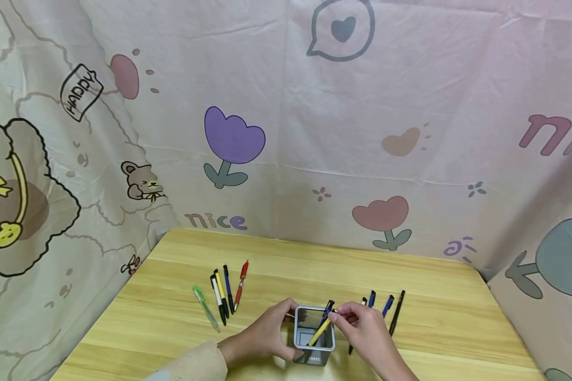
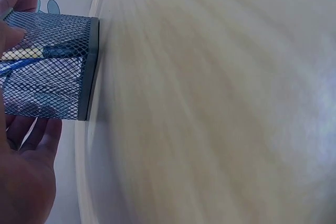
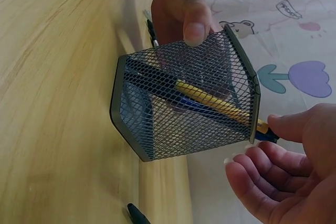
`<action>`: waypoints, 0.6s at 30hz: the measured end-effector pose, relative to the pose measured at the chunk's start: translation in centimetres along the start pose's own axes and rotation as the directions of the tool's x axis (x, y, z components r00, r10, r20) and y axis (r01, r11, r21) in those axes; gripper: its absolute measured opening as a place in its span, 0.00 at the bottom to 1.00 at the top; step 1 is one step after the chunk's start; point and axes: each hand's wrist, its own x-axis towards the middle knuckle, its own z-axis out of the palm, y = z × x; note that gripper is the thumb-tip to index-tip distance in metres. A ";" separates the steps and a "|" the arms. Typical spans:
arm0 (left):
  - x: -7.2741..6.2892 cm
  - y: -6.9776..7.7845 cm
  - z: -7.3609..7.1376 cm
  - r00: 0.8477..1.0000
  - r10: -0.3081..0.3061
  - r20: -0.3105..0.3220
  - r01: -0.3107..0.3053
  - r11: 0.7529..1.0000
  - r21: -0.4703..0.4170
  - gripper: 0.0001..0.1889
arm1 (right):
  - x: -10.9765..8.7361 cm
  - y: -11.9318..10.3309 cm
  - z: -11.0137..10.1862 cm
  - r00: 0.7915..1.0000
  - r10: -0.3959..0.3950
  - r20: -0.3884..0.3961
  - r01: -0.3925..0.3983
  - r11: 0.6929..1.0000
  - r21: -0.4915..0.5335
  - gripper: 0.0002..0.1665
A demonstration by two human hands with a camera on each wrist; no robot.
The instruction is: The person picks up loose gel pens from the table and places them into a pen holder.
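Note:
A black wire-mesh pen holder (image 1: 314,359) stands on the table, with my left hand (image 1: 267,330) gripping its left side between thumb and fingers. My right hand (image 1: 367,330) is at the holder's upper right rim and pinches the top end of a yellow pen (image 1: 320,332), whose lower part slants down inside the mesh. Beside it in the holder leans a blue pen (image 1: 327,309) with a dark clip. Through the mesh wall in the right wrist view, both pens' dark grips point toward the holder's base.
Left of the holder lie a green pen (image 1: 205,308), a white pen (image 1: 217,300), a yellow-and-black pen (image 1: 221,288), a blue pen (image 1: 228,290) and a red pen (image 1: 241,283). Several pens, including a black pen (image 1: 398,312), lie right, partly behind my right hand. Printed cloth (image 1: 286,132) hangs behind the table (image 1: 305,264).

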 end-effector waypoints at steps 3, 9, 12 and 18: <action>0.0 0.0 0.0 1.000 -0.004 -0.002 0.004 1.000 -0.001 0.33 | 0.0 0.1 -0.1 1.000 0.005 -0.005 -0.005 1.000 0.002 0.07; 0.0 0.0 0.0 1.000 -0.011 -0.003 0.011 1.000 0.001 0.34 | 0.2 0.2 -0.8 1.000 0.003 -0.031 -0.003 1.000 0.001 0.11; 0.0 0.0 0.0 1.000 -0.013 -0.002 0.013 1.000 0.005 0.34 | 0.4 0.2 -1.3 0.999 0.021 -0.042 -0.021 1.000 0.011 0.14; 0.0 0.0 0.0 1.000 -0.007 0.001 0.007 1.000 0.008 0.34 | 1.1 1.0 -2.2 0.997 0.001 -0.076 -0.003 1.000 -0.023 0.17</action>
